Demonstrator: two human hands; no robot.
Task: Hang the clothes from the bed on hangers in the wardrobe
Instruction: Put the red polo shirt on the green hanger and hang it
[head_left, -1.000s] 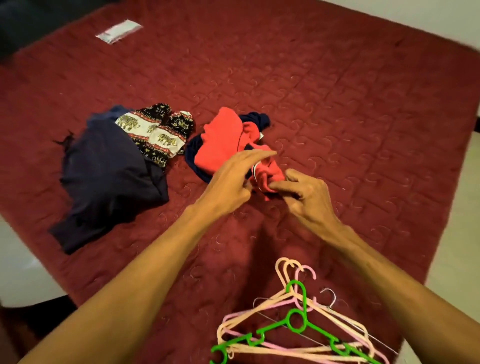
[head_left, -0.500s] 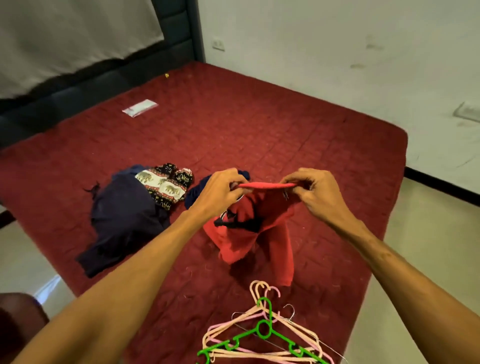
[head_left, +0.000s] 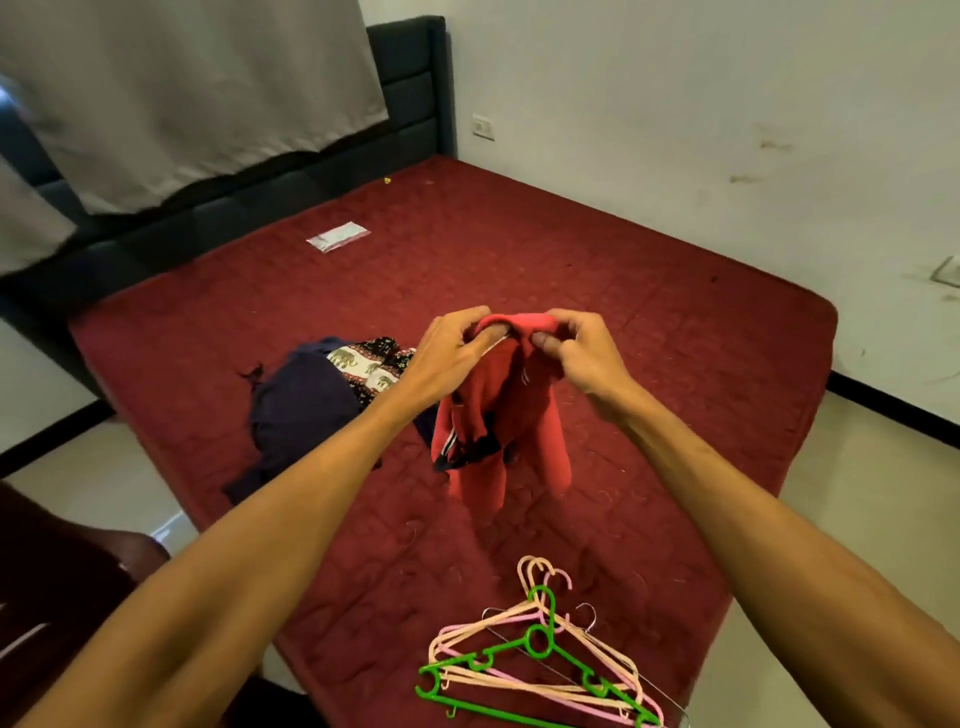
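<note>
**Head camera: one garment in the hands, no hanger filled yet**

Both hands hold the red garment (head_left: 498, 426) above the bed (head_left: 649, 312), near the middle of the view; the left hand (head_left: 447, 345) pinches its top edge between thumb and curled fingers; the right hand (head_left: 582, 353) pinches the same edge just beside it; the cloth hangs free below them, bunched and not spread, with a dark, white-striped trim showing in the folds.

At nine o'clock from it the navy garment (head_left: 301, 410) lies crumpled on the bed; the elephant-print garment (head_left: 369, 361) touches it on the far side; no hand is on either.

At six o'clock, near the bed's edge, the pile of hangers (head_left: 571, 670) lies with a green hanger (head_left: 535, 642) on top; none carries any cloth.

A small clear packet (head_left: 337, 236) lies at eleven o'clock, well apart; the wardrobe is out of view.

By my judgement the task is barely begun; this garment needs opening out, a hanger slipped in and a trip to the wardrobe; at least two more garments wait after it.
</note>
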